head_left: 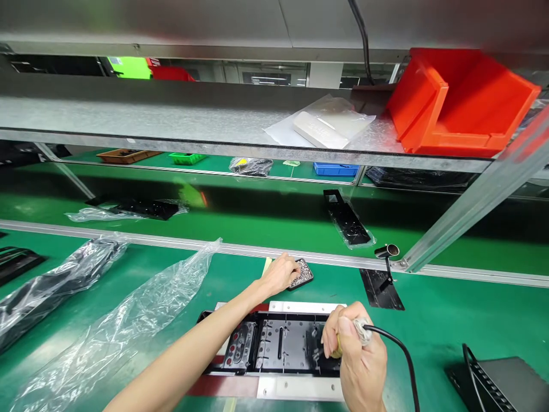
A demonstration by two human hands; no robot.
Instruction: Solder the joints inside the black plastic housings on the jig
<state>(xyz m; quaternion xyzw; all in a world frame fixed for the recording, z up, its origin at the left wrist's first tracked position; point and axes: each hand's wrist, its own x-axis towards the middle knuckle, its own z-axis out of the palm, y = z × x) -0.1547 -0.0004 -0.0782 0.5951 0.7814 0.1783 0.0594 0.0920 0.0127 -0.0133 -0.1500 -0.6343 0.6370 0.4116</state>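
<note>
My left hand (281,276) reaches into a small dark tray (305,274) of tiny metal screws, its fingertips bent down at the screws; whether they pinch any is too small to tell. My right hand (358,349) is wrapped round a corded tool (362,332) with a black cable, and its blurred tip points down over the right part of a black housing (291,343). That housing lies flat in a fixture with white and dark red plates (300,387). Several holes and a central slot show in it.
Clear plastic bags (141,312) lie at the left. A metal holder (387,250) stands behind my right hand, by a slanted post (476,189). A dark device (493,383) sits at the lower right. Overhead, a shelf (171,123) carries an orange bin (463,109).
</note>
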